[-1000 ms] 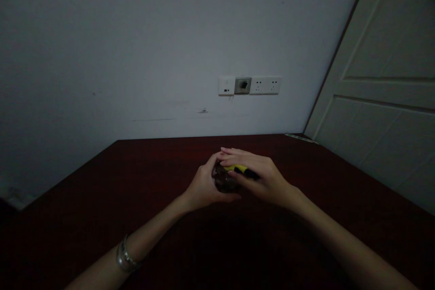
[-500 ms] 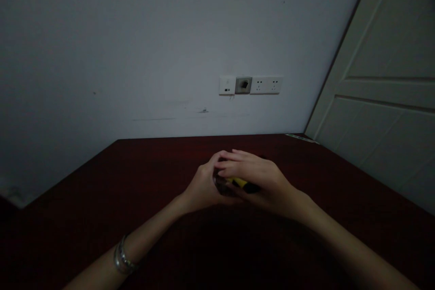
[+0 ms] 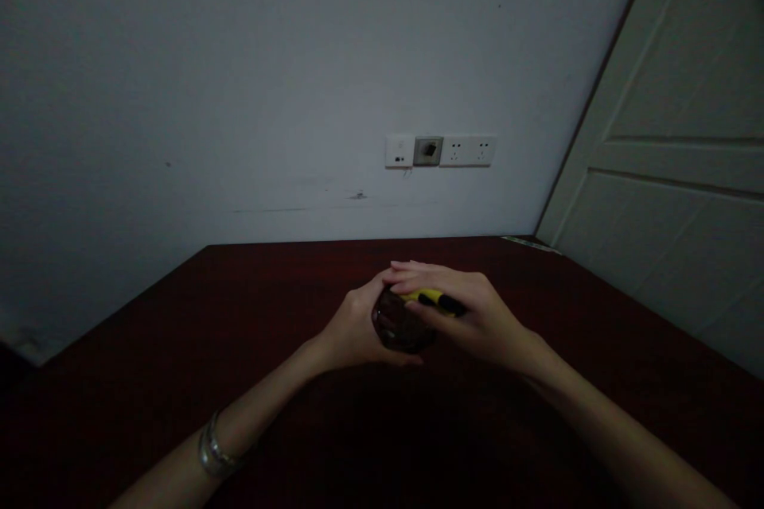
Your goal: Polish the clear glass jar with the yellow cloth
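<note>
My left hand [image 3: 358, 328] curls around the side of a glass [image 3: 401, 328], see-through and dark against the table, with its round rim towards me. Fingers of my right hand [image 3: 462, 298] are closed on a yellow-and-black object [image 3: 438, 301] at the upper right edge of the glass. Much of that object lies hidden under the fingers, so its kind cannot be made out. The fingertips of both hands come together above the far side of the glass.
Beneath my hands is a dark red table [image 3: 286, 278]. A pale wall [image 3: 268, 79] with a row of sockets [image 3: 469, 150] and a grey switch plate [image 3: 428, 150] rises behind it. On the right stands a panelled door [image 3: 674, 151]. A thin strip [image 3: 531, 243] lies at the back right corner.
My right hand has lifted slightly, and more of the glass and of the yellow-and-black object now shows. The left hand has stayed nearly in place around the glass.
</note>
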`<action>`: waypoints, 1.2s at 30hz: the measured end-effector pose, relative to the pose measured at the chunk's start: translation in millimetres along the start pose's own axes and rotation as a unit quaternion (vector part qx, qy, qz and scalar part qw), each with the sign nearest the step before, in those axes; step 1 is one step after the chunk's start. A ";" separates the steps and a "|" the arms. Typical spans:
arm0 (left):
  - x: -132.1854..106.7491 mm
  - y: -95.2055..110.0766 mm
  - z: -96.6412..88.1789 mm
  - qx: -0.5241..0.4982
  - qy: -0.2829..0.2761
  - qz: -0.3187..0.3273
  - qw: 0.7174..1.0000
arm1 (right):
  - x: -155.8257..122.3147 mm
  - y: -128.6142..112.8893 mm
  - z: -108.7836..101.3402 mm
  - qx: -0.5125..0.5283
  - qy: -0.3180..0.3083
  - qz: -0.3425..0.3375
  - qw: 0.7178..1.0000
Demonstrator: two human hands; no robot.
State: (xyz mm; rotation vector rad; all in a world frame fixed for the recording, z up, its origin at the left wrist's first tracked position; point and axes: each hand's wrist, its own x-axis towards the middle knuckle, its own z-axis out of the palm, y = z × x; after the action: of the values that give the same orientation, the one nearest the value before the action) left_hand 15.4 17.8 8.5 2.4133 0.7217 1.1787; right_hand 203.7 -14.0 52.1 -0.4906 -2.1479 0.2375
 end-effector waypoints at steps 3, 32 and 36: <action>-1.6 -4.9 2.0 -0.023 -0.006 -0.004 1.000 | -0.8 -7.1 -1.2 -0.070 -0.079 -0.063 0.992; -0.7 -0.1 9.4 -0.237 0.065 -0.109 0.963 | -0.2 7.0 9.0 0.014 0.068 -0.008 0.998; 0.3 5.8 9.2 -0.303 0.063 -0.136 0.941 | -0.5 9.6 10.6 0.023 0.098 0.024 0.995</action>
State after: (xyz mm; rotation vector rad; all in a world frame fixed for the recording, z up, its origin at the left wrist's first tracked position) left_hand 24.7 12.4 6.3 1.6885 0.5915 1.2248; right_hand 197.9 -5.4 42.2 -0.5166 -1.9372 0.2545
